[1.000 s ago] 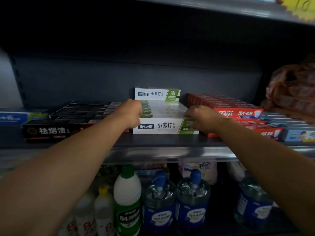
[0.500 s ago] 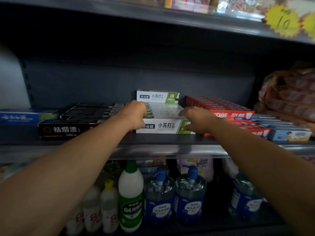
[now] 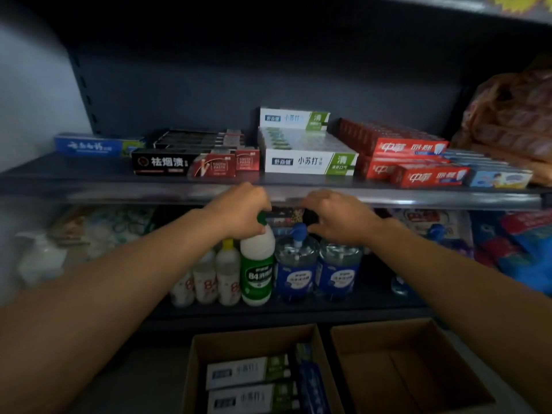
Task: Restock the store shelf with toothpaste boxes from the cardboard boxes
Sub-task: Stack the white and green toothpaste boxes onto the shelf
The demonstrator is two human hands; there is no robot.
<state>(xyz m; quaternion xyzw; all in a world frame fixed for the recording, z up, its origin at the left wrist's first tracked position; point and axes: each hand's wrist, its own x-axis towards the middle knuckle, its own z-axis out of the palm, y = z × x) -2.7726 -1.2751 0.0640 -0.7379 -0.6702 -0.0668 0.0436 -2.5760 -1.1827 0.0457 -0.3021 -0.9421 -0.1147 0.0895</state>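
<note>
**Both hands empty below the toothpaste shelf**

The left hand (image 3: 239, 209) and right hand (image 3: 337, 216) sit at the centre of the frame, just under the front lip of the shelf (image 3: 448, 198), with both forearms running in from the lower corners. Each grip is loosely curled with the fingers bent downward and holds nothing. The two hands are apart, with a small gap between them. The left hand overlaps the cap of a green and white bottle (image 3: 257, 264) on the lower shelf; whether it touches the cap cannot be told.

On the shelf above the hands, the white and green toothpaste boxes (image 3: 309, 161) form a stacked block at centre, with one more box lying on top at the back. Black toothpaste boxes (image 3: 182, 164) lie to the left of the block, red toothpaste boxes (image 3: 412, 162) to the right.

At the bottom of the frame are two open cardboard boxes. The left cardboard box (image 3: 257, 372) holds more white and green boxes, lying flat. The right cardboard box (image 3: 409, 369) shows only its bare brown inside. Blue-labelled jugs (image 3: 295, 267) stand to the right of the green bottle.
</note>
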